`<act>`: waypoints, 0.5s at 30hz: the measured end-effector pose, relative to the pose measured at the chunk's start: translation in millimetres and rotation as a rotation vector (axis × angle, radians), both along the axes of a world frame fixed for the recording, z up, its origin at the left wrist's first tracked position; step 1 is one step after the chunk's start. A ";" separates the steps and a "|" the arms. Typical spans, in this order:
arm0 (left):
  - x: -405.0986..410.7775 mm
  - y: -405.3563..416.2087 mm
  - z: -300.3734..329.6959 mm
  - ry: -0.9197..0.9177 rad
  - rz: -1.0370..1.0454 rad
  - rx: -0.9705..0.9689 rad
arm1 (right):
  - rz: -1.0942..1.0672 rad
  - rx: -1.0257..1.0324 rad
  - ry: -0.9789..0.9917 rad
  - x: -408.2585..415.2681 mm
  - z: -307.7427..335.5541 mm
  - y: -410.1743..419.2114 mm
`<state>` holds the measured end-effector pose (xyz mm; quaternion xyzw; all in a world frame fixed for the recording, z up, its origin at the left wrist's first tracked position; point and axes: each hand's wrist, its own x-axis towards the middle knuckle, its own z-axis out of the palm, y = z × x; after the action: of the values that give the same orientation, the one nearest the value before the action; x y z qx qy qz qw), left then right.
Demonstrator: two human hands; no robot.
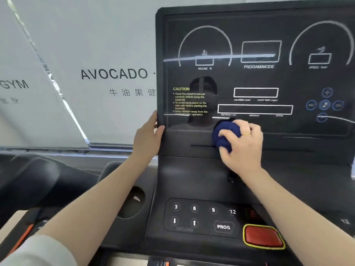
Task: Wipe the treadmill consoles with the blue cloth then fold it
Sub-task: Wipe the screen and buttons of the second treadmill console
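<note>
A black treadmill console [255, 77] fills the upper right, its glossy panel printed with dials, boxes and a yellow CAUTION text. My right hand [243, 144] grips a bunched dark blue cloth [223, 134] and presses it against the panel's lower edge, near the middle. My left hand [148, 137] holds the console's left edge, thumb on the front face and fingers behind it.
Below the panel lies a keypad [201, 216] with numbers, arrows and PROG, beside a red stop button [263, 237] ringed in yellow. A cup-holder recess [132, 202] sits to the left. Another treadmill's dark handle [32, 177] is at far left. A white wall [96, 54] with lettering stands behind.
</note>
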<state>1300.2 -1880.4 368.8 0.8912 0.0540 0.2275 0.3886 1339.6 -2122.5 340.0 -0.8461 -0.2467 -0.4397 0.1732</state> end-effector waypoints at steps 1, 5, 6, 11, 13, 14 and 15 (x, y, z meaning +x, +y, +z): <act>-0.1 0.8 1.5 0.006 -0.013 -0.023 | 0.028 -0.024 0.011 -2.7 1.5 18.1; 2.0 12.1 10.0 0.061 -0.087 -0.161 | 0.134 -0.205 0.036 -13.2 0.5 91.8; 3.2 15.5 13.6 0.073 -0.099 -0.183 | 0.161 -0.254 0.037 -15.2 -0.9 103.2; 1.1 19.3 18.9 0.082 -0.177 -0.343 | 0.127 -0.310 -0.048 -1.7 1.9 70.9; 1.7 21.2 16.1 0.075 -0.194 -0.383 | -0.042 -0.170 -0.075 10.2 11.0 48.8; 2.8 23.4 14.9 0.075 -0.200 -0.397 | -0.128 -0.087 -0.060 14.4 17.2 44.2; 4.7 25.4 14.2 0.077 -0.208 -0.410 | -0.191 -0.007 -0.040 17.7 23.0 44.8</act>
<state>1304.9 -1855.0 383.0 0.8024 0.0217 0.1360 0.5807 1357.3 -2077.7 363.0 -0.8574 -0.1697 -0.4702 0.1226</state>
